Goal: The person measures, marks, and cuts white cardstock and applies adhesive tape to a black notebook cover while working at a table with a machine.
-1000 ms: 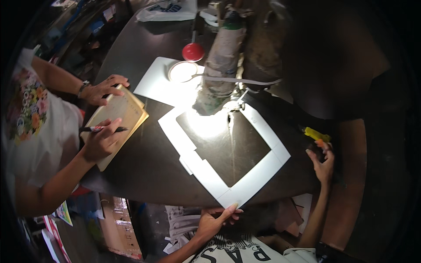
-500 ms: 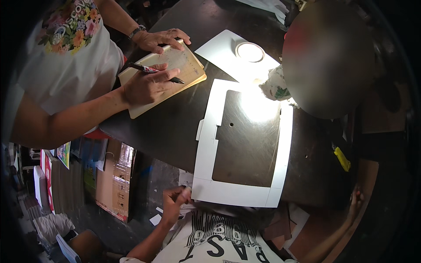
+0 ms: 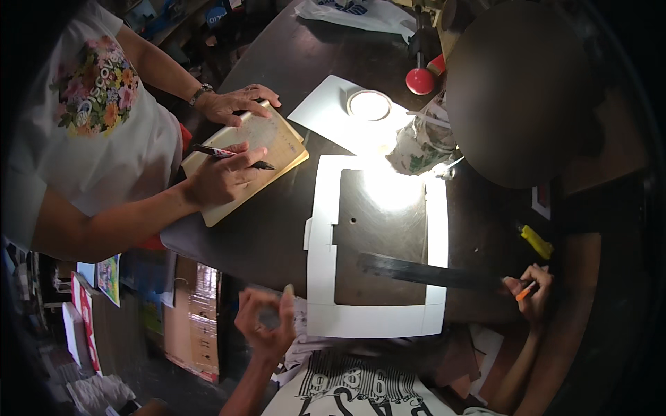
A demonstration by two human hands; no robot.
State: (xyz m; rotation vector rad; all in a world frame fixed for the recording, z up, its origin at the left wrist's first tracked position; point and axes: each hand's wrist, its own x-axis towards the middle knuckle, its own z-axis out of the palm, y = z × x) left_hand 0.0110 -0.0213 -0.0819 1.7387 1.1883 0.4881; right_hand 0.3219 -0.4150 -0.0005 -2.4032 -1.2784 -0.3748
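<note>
A white card frame lies flat on the dark table, lit by a lamp. A long black ruler lies across the frame's lower right part. My right hand sits at the ruler's right end, closed on a small orange-tipped tool. My left hand hovers off the table's near edge, just left of the frame's lower left corner. Its fingers are curled and apart, with nothing in them.
Another person at the left holds a marker over a tan board. A tape roll on a white sheet, a red knob, a yellow cutter and a big dark round shape are farther back. Boxes stand below the table's edge.
The view has swung around. The black ruler now lies across the frame, with my right hand at its end. My left hand has lifted off the frame's near edge.
</note>
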